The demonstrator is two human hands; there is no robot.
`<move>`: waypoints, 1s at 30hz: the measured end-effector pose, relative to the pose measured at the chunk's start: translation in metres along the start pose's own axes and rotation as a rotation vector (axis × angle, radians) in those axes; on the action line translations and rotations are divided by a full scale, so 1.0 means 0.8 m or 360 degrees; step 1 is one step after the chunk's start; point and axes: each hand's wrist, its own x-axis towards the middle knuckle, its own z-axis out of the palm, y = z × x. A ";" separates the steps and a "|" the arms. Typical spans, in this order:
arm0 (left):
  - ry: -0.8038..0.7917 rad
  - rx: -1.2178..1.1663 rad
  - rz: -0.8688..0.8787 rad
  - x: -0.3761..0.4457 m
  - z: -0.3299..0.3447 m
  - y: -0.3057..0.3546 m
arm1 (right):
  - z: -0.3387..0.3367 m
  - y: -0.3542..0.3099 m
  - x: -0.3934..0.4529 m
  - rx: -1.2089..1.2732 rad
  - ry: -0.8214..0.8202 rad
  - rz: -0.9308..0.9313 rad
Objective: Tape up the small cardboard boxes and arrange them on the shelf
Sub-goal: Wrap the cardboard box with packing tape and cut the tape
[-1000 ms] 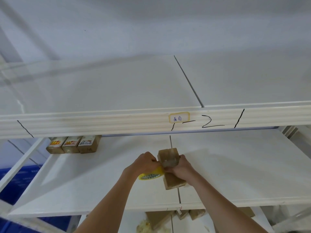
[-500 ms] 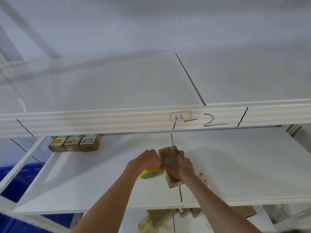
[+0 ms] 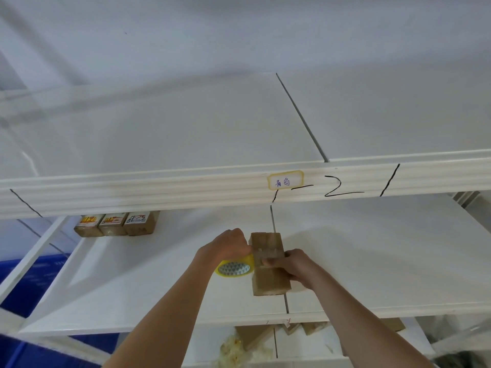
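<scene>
The small cardboard box (image 3: 268, 264), a moment ago tilted, is now being held nearly flat above the middle shelf board (image 3: 372, 261). It is being pinched by the right hand (image 3: 289, 264), while the yellow tape roll (image 3: 233, 267) is being gripped by the left hand (image 3: 225, 247) just left of the box; taping is probably still being finished. Far left of the box, three finished boxes (image 3: 115, 224) are sitting at the board's back, in a white-walled room.
</scene>
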 end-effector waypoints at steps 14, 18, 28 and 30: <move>-0.0003 0.0053 0.0099 0.012 0.014 -0.042 | -0.019 -0.023 -0.006 0.0002 -0.0081 -0.0023; -0.0021 0.0038 0.0103 0.017 0.020 -0.051 | -0.024 -0.024 -0.009 -0.0009 -0.0053 -0.0039; -0.0096 -0.0131 0.0033 0.017 0.039 -0.052 | -0.026 -0.014 -0.021 0.0169 -0.0167 -0.0011; -0.0114 -0.0147 0.0050 0.018 0.039 -0.052 | -0.026 -0.014 -0.022 0.0210 -0.0221 -0.0016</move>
